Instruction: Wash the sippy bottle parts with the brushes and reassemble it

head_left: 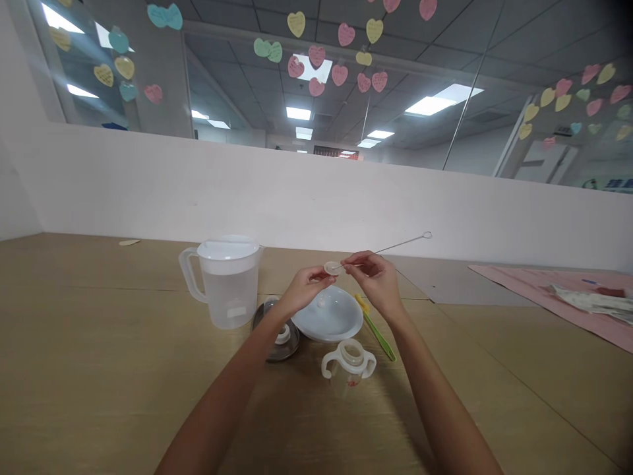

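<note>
Above bowl (341, 324), left hand (307, 287) pinched white piece (331, 268), apparently steadying it for wire tool (406, 242) clamped in right hand (380, 282).

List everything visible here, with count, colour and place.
Pitcher: one, translucent, left
Metal dish: one, grey, beside bowl
Whitish part: one, on dish
Bowl: one, white, centre
Handled bottle: one, clear/white, front
Brush: one, green/yellow, right of bowl
Cloth: one, pink, far right
Items on cloth: several, mixed, far right
Flat piece: one, beige, rear left
Table: one, brown
Wall: white, behind
Heart notes: many, multicoloured, on glass
Round part: one, whitish, left hand
Looped wire: one, metallic, right hand
Hands: two, bare, centre
</note>
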`<action>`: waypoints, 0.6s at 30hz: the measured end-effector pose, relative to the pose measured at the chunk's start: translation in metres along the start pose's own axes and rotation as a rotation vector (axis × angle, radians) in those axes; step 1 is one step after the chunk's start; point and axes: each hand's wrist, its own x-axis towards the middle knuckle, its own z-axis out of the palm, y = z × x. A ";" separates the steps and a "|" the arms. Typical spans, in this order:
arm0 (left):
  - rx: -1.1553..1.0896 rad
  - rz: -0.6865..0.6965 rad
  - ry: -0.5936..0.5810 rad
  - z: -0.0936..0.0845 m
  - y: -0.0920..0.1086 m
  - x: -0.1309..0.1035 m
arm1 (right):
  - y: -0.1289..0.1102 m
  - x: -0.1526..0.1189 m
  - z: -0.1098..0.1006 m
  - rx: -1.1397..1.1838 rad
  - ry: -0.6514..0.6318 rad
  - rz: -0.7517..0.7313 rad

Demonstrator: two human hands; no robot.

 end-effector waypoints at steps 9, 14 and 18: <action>0.075 0.020 0.071 0.001 -0.006 0.003 | -0.008 0.001 -0.011 -0.114 -0.096 0.044; 0.179 0.107 0.058 0.002 -0.013 0.004 | -0.009 0.000 -0.009 -0.251 -0.036 0.009; 0.215 0.132 0.069 0.002 -0.014 0.005 | -0.016 -0.002 -0.010 -0.399 -0.023 -0.009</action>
